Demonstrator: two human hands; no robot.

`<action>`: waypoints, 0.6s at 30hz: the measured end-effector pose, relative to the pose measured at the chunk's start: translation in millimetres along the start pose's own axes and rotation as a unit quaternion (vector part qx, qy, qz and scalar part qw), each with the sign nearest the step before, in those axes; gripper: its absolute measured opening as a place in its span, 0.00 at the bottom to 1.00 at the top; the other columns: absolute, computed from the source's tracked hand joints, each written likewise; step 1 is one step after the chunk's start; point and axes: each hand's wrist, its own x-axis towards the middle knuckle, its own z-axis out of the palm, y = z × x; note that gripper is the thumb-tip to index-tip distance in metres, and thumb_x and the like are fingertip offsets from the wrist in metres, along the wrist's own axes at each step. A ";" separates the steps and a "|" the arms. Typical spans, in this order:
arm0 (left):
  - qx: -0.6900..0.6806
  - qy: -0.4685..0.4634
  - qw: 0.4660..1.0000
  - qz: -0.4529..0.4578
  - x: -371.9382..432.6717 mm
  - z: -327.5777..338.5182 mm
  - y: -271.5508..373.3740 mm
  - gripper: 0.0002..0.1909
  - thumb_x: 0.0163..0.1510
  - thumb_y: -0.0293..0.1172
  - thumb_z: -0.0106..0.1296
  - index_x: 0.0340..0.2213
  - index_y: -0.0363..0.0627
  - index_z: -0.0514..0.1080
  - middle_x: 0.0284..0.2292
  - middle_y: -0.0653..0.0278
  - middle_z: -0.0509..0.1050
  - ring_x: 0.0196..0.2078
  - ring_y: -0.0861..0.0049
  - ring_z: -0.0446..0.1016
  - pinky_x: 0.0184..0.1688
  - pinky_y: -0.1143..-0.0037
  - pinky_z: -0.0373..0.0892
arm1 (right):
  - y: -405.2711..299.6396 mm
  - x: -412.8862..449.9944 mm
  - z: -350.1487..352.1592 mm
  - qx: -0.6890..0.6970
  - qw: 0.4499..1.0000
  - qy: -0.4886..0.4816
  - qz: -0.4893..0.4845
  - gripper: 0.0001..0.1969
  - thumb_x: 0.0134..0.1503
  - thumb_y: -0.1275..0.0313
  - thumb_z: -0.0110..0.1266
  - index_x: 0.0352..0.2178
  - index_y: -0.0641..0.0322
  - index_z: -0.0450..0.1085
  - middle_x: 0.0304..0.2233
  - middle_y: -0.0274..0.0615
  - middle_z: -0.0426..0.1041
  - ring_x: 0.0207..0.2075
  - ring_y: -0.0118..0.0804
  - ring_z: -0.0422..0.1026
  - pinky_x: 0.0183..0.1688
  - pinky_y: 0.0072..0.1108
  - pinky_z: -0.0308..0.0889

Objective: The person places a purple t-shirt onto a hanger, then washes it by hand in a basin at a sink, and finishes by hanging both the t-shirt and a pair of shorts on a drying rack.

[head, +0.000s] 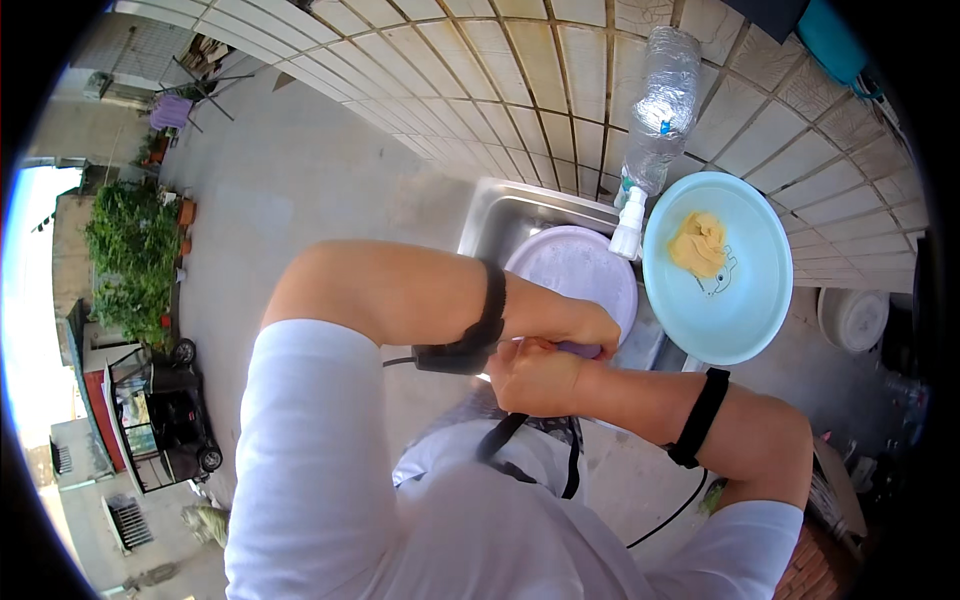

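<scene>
My forearms cross in front of my body. My left hand reaches to the right and is closed around a small purple item, which looks like a bunched cloth and is mostly hidden by the fingers. My right hand is a fist just left of and nearer to me than the left one, gripping the same bunched item. Beyond the hands, a pale lavender basin sits in a stainless steel sink. To the right, a light blue plastic basin holds a crumpled yellow cloth.
A white plastic tap hangs over the lavender basin's edge, below a foil-wrapped pipe. A tiled wall rises behind the sink. A white bucket stands at right. Potted plants and a small vehicle are far left.
</scene>
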 end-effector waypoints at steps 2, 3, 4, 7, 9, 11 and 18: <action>0.024 0.006 1.000 0.013 6.2 3.3 -4.3 0.10 0.42 0.39 0.57 0.19 0.47 0.80 0.24 0.62 0.78 0.26 0.70 0.73 0.31 0.68 0.68 | -4.6 3.3 6.7 0.011 0.998 -0.054 0.017 0.06 0.44 0.71 0.57 0.22 0.58 0.80 0.25 0.44 0.77 0.32 0.45 0.76 0.27 0.37 0.71; 0.035 0.013 0.999 0.021 9.6 4.0 -8.9 0.10 0.42 0.39 0.57 0.19 0.47 0.80 0.25 0.62 0.78 0.26 0.70 0.74 0.31 0.68 0.68 | -8.2 4.8 15.7 -0.047 0.998 -0.039 0.032 0.05 0.44 0.70 0.57 0.20 0.57 0.79 0.23 0.42 0.75 0.29 0.43 0.76 0.25 0.35 0.69; 0.031 0.011 0.998 0.056 11.3 7.1 -16.0 0.10 0.40 0.39 0.57 0.20 0.48 0.82 0.26 0.59 0.79 0.28 0.65 0.76 0.32 0.67 0.70 | -11.7 6.9 24.1 -0.106 0.993 -0.023 0.047 0.05 0.44 0.70 0.57 0.18 0.56 0.78 0.21 0.40 0.74 0.26 0.42 0.75 0.23 0.33 0.68; 0.054 0.042 0.991 0.115 16.2 3.0 -30.4 0.10 0.40 0.39 0.57 0.19 0.48 0.81 0.26 0.58 0.79 0.27 0.65 0.75 0.32 0.67 0.69 | -5.1 20.3 40.9 -0.174 0.981 -0.075 -0.042 0.08 0.38 0.69 0.56 0.18 0.65 0.72 0.18 0.46 0.68 0.18 0.35 0.67 0.14 0.25 0.56; 0.092 0.042 0.979 0.179 7.8 -3.0 -52.4 0.10 0.41 0.39 0.57 0.18 0.47 0.81 0.25 0.58 0.79 0.30 0.66 0.75 0.34 0.68 0.70 | -13.3 33.3 44.6 -0.193 0.976 -0.099 -0.027 0.08 0.38 0.68 0.56 0.17 0.61 0.71 0.18 0.41 0.67 0.20 0.32 0.67 0.15 0.25 0.54; -0.187 0.041 0.971 0.143 -20.7 -13.5 -90.6 0.10 0.44 0.35 0.55 0.21 0.42 0.79 0.27 0.56 0.79 0.33 0.65 0.77 0.33 0.65 0.71 | -13.0 53.1 43.8 -0.157 0.986 0.062 0.009 0.08 0.39 0.65 0.56 0.17 0.58 0.70 0.20 0.38 0.66 0.23 0.31 0.67 0.19 0.23 0.56; -0.517 0.038 0.806 0.285 -198.5 -67.5 -344.0 0.29 0.58 0.53 0.48 0.50 0.39 0.67 0.48 0.52 0.73 0.48 0.61 0.76 0.41 0.61 0.79 | -12.3 227.5 6.0 0.057 0.829 0.478 0.285 0.11 0.48 0.68 0.64 0.32 0.58 0.72 0.32 0.37 0.71 0.33 0.39 0.71 0.36 0.25 0.67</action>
